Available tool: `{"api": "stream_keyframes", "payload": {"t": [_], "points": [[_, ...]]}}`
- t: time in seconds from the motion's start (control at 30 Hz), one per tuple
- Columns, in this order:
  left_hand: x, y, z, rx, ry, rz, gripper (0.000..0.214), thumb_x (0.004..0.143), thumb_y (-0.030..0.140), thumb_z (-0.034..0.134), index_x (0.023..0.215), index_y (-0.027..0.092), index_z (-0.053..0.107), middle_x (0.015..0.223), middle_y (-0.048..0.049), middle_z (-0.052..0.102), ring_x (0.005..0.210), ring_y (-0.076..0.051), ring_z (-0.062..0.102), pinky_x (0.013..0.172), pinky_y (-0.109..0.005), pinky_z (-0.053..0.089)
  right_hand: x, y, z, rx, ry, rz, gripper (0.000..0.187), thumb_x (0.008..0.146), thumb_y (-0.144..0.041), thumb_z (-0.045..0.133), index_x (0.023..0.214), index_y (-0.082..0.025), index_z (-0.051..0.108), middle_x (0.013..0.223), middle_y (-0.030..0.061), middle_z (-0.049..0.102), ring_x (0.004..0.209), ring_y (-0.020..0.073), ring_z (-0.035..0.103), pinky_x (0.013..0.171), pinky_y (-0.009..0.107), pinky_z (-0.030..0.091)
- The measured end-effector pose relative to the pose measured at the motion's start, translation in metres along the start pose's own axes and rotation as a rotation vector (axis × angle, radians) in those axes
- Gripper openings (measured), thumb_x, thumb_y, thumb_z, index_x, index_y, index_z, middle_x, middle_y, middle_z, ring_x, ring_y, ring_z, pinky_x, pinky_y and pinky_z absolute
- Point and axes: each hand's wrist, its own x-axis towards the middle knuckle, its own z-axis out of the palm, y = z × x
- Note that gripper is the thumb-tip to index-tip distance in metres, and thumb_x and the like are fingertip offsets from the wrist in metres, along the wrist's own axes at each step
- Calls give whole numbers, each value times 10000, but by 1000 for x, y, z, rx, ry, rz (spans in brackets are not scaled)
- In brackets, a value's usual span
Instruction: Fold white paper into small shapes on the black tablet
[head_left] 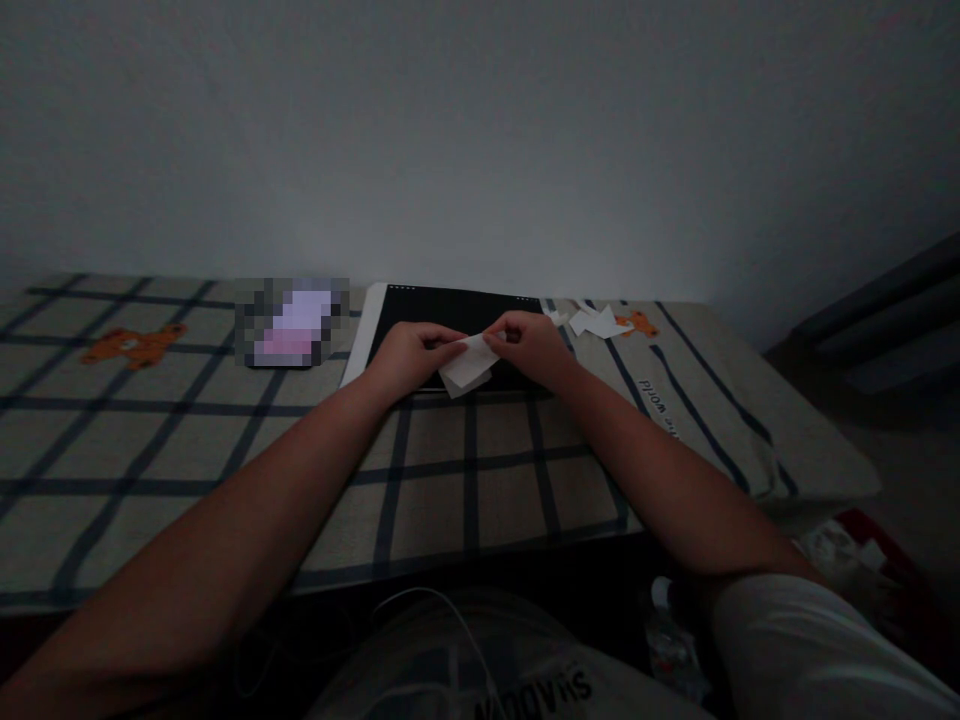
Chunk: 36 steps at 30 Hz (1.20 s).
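Note:
Both my hands meet over a dark board with a white border (450, 308) lying on a checked cloth. Between them is a small piece of white paper (468, 366). My left hand (409, 355) pinches its left edge with closed fingers. My right hand (531, 345) pinches its upper right edge, fingers also closed. The paper hangs slightly below the fingers, just above the board's near edge.
Several white paper scraps (598, 322) lie on the cloth right of the board. A blurred-out pink and white object (292, 323) sits left of it. The checked cloth (225, 440) with orange bear prints covers the table against a plain wall. Clutter lies on the floor at lower right (840, 550).

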Motion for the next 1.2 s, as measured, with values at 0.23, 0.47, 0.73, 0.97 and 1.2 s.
{"api": "stream_keyframes", "payload": {"t": [0.23, 0.47, 0.73, 0.97, 1.2], "points": [[-1, 4, 0, 7, 50, -57, 271, 804, 377, 768, 1008, 211, 830, 908, -55, 806, 826, -200, 716, 723, -280, 556, 1, 2, 1, 39, -10, 9, 91, 827, -259, 673, 797, -180, 706, 827, 46, 733, 738, 165, 615, 680, 300, 456], [-1, 4, -2, -2, 43, -65, 291, 784, 401, 779, 989, 200, 829, 897, -67, 803, 808, -203, 717, 687, -282, 542, 1, 3, 1, 11, -15, 2, 96, 836, -268, 680, 817, -182, 716, 818, 45, 731, 724, 162, 603, 675, 304, 450], [-3, 6, 0, 37, 4, -108, 237, 776, 374, 784, 907, 180, 819, 797, -62, 775, 733, -193, 700, 666, -287, 548, -2, 4, 6, 5, -40, -33, 91, 831, -255, 668, 816, -179, 716, 812, 37, 731, 703, 149, 587, 658, 286, 430], [-2, 9, 0, 30, -35, -71, 265, 780, 344, 792, 1004, 207, 825, 858, -52, 796, 779, -193, 714, 708, -285, 564, 0, 5, 4, -31, -17, -6, 94, 831, -248, 669, 801, -172, 715, 784, 33, 715, 689, 148, 572, 647, 285, 406], [-2, 8, -1, -8, -17, -86, 267, 765, 349, 802, 989, 206, 825, 876, -60, 800, 806, -210, 725, 718, -300, 578, 0, 2, 2, -16, -9, 0, 80, 821, -242, 671, 777, -181, 697, 790, 31, 718, 683, 148, 569, 642, 286, 413]]}}
